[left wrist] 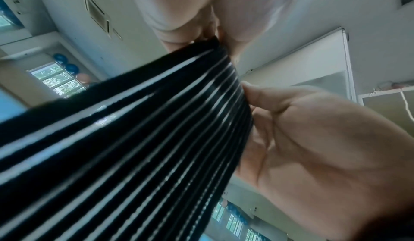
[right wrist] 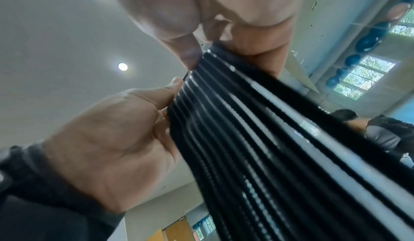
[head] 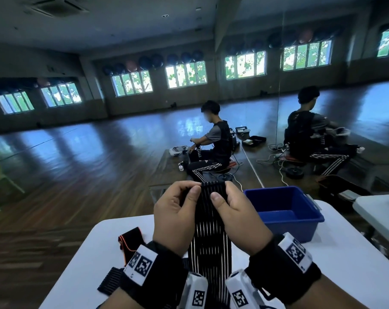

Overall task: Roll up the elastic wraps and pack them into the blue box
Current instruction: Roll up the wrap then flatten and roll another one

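Note:
A black elastic wrap with thin white stripes (head: 209,230) hangs unrolled from both hands, raised over the white table (head: 322,275). My left hand (head: 195,189) pinches its top left corner between thumb and fingers. My right hand (head: 221,192) pinches the top right corner. The left wrist view shows my left hand (left wrist: 215,37) gripping the wrap (left wrist: 134,138) at its edge. The right wrist view shows my right hand (right wrist: 206,50) pinching the same wrap (right wrist: 268,138). The blue box (head: 289,226) stands on the table just right of my right hand. Its visible inside shows nothing.
A second black wrap with orange edging (head: 128,239) lies on the table's left part. Another dark striped piece (head: 110,282) sits near my left wrist. Another white table (head: 380,210) stands at the right. A person (head: 215,141) sits on the wooden floor by a mirror wall.

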{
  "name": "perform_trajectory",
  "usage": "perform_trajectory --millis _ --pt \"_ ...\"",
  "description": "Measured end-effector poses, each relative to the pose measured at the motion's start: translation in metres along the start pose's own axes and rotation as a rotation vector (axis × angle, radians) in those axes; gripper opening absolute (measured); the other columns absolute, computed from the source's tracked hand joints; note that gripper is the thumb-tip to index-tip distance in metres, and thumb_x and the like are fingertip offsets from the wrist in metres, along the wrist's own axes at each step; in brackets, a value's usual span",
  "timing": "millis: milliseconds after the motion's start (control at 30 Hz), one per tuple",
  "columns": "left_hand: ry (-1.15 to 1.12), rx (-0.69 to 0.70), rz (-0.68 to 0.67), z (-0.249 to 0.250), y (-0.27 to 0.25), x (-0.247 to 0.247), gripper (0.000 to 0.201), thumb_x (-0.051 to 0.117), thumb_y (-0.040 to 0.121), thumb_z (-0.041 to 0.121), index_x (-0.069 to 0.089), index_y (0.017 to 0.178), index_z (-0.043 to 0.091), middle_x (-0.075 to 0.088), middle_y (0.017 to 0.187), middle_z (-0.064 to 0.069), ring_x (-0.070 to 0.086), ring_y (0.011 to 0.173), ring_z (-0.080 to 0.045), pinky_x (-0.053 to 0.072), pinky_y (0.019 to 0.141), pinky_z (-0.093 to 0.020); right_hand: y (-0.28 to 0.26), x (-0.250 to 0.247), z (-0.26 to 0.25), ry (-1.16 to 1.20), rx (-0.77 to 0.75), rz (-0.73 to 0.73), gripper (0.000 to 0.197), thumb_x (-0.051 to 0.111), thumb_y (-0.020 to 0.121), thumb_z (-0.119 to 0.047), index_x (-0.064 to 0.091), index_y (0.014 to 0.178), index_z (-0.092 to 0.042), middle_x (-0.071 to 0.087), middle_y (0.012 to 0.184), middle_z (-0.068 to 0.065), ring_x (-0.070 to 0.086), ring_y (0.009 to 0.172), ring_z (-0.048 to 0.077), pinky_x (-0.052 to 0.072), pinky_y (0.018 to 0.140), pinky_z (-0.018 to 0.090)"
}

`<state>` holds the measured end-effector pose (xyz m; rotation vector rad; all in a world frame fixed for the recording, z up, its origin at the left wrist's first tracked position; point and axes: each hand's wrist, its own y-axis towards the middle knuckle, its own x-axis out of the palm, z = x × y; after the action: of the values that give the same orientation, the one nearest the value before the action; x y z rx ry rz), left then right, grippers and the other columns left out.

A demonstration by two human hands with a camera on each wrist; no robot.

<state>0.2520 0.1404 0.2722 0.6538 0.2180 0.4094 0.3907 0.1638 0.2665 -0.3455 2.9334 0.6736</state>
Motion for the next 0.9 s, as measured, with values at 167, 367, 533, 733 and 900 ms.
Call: perform_trajectory --millis 167,367,533,733,900 --pt "0.137 0.128 -0.003 0.002 -0.003 0.001 0.015 0.067 0.093 0.008 0.071 0.09 0.022 0.072 0.094 0.008 0.069 0.093 -0.015 0.054 0.082 -0.031 -0.006 -0.012 0.003 -0.081 -0.012 -0.049 0.015 0.047 0.101 -0.021 0.059 0.105 -0.011 0.068 0.097 0.005 0.065 0.091 0.02 0.053 0.084 0.053" --pt "0.063 0.084 0.012 0.003 -0.005 0.005 0.014 0.069 0.091 0.008 0.074 0.089 0.021 0.074 0.083 0.01 0.068 0.079 -0.006 0.05 0.07 -0.017 -0.01 -0.014 0.003 -0.034 0.009 -0.023 0.028 0.046 0.096 -0.036 0.058 0.102 -0.011 0.068 0.094 0.011 0.065 0.089 0.03 0.053 0.081 0.057" --pt "-0.095 0.048 -0.056 -0.004 -0.007 0.013 0.016 0.062 0.094 0.006 0.063 0.102 0.02 0.07 0.089 0.004 0.066 0.082 -0.012 0.051 0.074 -0.025 -0.011 -0.018 0.009 -0.049 0.004 0.02 0.024 0.047 0.1 -0.03 0.055 0.101 -0.008 0.066 0.093 0.014 0.064 0.088 0.031 0.052 0.08 0.056" --pt "-0.083 -0.001 -0.259 -0.011 -0.021 0.02 0.025 0.051 0.089 0.004 0.063 0.095 0.025 0.066 0.092 0.009 0.061 0.087 -0.011 0.048 0.079 -0.028 -0.013 -0.024 0.019 0.077 0.063 -0.034 0.031 0.047 0.094 -0.035 0.05 0.109 -0.008 0.063 0.103 0.02 0.061 0.099 0.039 0.049 0.087 0.064" --pt "-0.18 -0.132 -0.322 -0.016 -0.023 0.024 0.047 0.051 0.077 -0.011 0.063 0.108 0.022 0.069 0.105 0.008 0.065 0.103 -0.014 0.053 0.088 -0.031 -0.019 -0.019 0.029 0.155 0.121 -0.014 0.039 0.052 0.092 -0.006 0.044 0.127 -0.02 0.064 0.114 0.007 0.065 0.106 0.02 0.053 0.092 0.053"
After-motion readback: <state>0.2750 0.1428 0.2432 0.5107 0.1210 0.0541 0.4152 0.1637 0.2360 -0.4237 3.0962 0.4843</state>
